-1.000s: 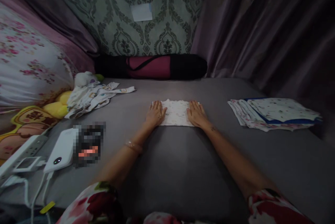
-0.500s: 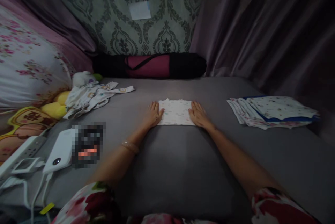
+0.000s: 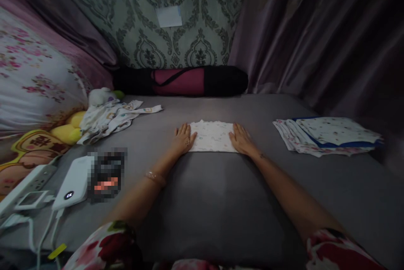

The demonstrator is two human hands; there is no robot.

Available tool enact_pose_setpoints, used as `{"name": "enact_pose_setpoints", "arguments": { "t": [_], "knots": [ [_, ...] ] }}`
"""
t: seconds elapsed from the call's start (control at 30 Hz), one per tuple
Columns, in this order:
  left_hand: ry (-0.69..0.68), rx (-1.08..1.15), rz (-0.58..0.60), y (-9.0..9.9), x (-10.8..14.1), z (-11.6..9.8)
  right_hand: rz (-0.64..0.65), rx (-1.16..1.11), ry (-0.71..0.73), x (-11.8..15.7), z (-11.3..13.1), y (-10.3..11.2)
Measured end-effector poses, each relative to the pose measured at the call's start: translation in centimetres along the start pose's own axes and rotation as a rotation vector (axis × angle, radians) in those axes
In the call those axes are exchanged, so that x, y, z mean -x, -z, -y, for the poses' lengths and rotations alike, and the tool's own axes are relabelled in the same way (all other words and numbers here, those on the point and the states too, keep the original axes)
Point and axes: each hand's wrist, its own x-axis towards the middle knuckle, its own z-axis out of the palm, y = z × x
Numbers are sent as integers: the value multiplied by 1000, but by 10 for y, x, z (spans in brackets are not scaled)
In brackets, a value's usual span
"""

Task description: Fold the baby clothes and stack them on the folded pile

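You had both hands on the folded white printed cloth (image 3: 213, 137), which lay flat on the grey sheet (image 3: 214, 202) in the middle of the scene, straight ahead of you. Your left hand (image 3: 183, 138) lay palm down over its left end and your right hand (image 3: 241, 139) palm down over its right end, both flattened and spread well apart from each other, thumbs turned inward onto the fabric; whether any fingertips tucked under the ends, the view could not tell. The step in hand seemed to be smoothing and squaring the folded piece: its near edge ran fairly straight, while the far edge looked slightly wavy. The next move, as far as one could judge, called for even, light pressure outward from the middle, then a grip at both ends that kept the layers together if the piece was to be turned or lifted. To the right, well apart, lay a stack of folded printed cloths (image 3: 341, 131) with a blue layer showing. To the far left, a rumpled printed garment (image 3: 105, 120) lay loose, one narrow part stretched toward the middle.
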Motion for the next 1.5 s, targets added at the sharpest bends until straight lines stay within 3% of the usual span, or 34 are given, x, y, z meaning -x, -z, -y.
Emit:
{"name": "enact_pose_setpoints", "arguments": {
  "t": [0.2,0.37,0.6,0.73,0.97,1.1,1.33,1.5],
  "knots": [
    [-57,-44,-164,-1,8,-46,-188,68,50,5,46,8],
    [-59,-10,-172,-14,11,-69,-121,13,19,3,64,-5],
    [-42,-11,-80,-12,7,-66,-60,0,46,-5,70,1],
    [-48,29,-100,-10,8,-65,-50,-17,106,-9,80,-1],
    [5,144,-223,-5,12,-49,8,3,86,-13,86,0],
    [44,195,-269,-7,10,-39,-39,-25,112,-14,102,-1],
    [71,500,-374,-21,3,-29,1,-49,117,-15,109,-10],
    [186,729,-423,-14,1,-31,-59,-39,185,-20,133,-6]
  ]
}}
